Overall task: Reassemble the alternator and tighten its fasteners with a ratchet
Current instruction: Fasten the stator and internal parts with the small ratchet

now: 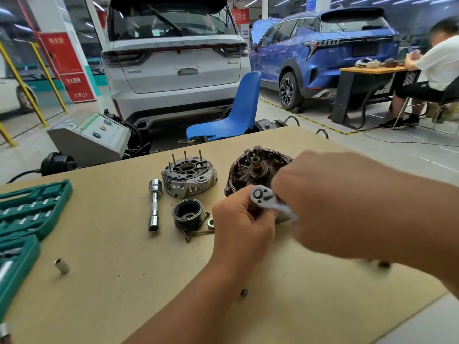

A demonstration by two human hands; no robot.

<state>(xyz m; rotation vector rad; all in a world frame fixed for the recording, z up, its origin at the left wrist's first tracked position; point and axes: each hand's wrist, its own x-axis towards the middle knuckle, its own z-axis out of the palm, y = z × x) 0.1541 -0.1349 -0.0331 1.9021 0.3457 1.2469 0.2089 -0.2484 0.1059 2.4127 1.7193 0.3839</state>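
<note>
Both hands grasp the chrome ratchet: left hand curls at its round head, right hand clenches the handle, just before the brown-wound alternator body on the tan surface.

Alternator apart; chrome ratchet raised

**Bright chrome, dull castings, bare board**

We see a matt, pale wooden tabletop, faintly scuffed. The ratchet and long socket are polished, glossy metal. The end housing is dull grey cast metal; the stator body looks dark, grimy. The socket case is green plastic.
</note>
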